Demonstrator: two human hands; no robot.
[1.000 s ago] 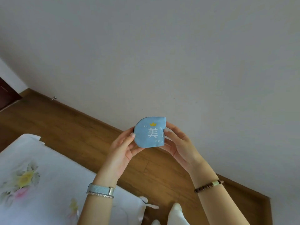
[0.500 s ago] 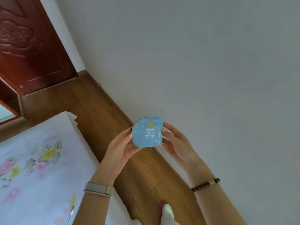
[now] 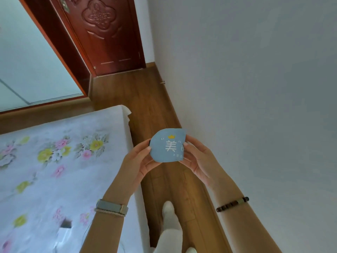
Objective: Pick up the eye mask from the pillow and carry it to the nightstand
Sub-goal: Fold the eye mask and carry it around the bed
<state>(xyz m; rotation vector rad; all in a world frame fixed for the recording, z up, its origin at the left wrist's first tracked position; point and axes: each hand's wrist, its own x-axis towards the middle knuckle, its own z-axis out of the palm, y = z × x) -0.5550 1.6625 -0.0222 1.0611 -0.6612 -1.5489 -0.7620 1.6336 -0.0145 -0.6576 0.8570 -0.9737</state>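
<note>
The eye mask [image 3: 168,145] is light blue, folded in half, with a white character and a small yellow crown printed on it. I hold it up in front of me over the wooden floor. My left hand [image 3: 138,161] pinches its left edge. My right hand [image 3: 196,157] grips its right edge, thumb on the front. No pillow or nightstand is in view.
A bed with a white floral sheet [image 3: 54,161] fills the left side. A narrow strip of wooden floor [image 3: 151,106] runs between the bed and a white wall [image 3: 255,88]. A dark red carved door [image 3: 104,33] stands ahead. My leg in white [image 3: 170,229] is below.
My view has swung left: the door and more of the bed have come into sight. The mask stays held the same way between both hands.
</note>
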